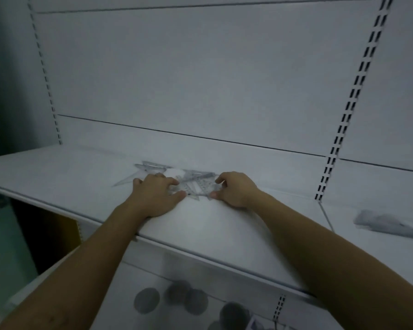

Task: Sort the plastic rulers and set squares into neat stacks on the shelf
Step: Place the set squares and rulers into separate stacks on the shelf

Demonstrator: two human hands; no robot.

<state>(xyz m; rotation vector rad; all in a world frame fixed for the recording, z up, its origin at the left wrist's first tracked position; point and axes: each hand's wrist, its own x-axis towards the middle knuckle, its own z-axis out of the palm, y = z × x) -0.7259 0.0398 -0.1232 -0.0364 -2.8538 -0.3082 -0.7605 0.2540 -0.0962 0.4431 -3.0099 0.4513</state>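
Now the left hand [156,195] curls fingers and thumb over the left edge of the pile of clear rulers and set squares [196,184], lying on the white shelf [57,175] between both hands; the right hand [236,190] pinches its right edge.

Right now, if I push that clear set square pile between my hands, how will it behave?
The clear set squares look thin and flat, so probably light and fairly stiff. Lying loosely overlapped on the smooth shelf, they would likely slide and fan apart.

no readable text, markings on the clear rulers [196,186] too blurred
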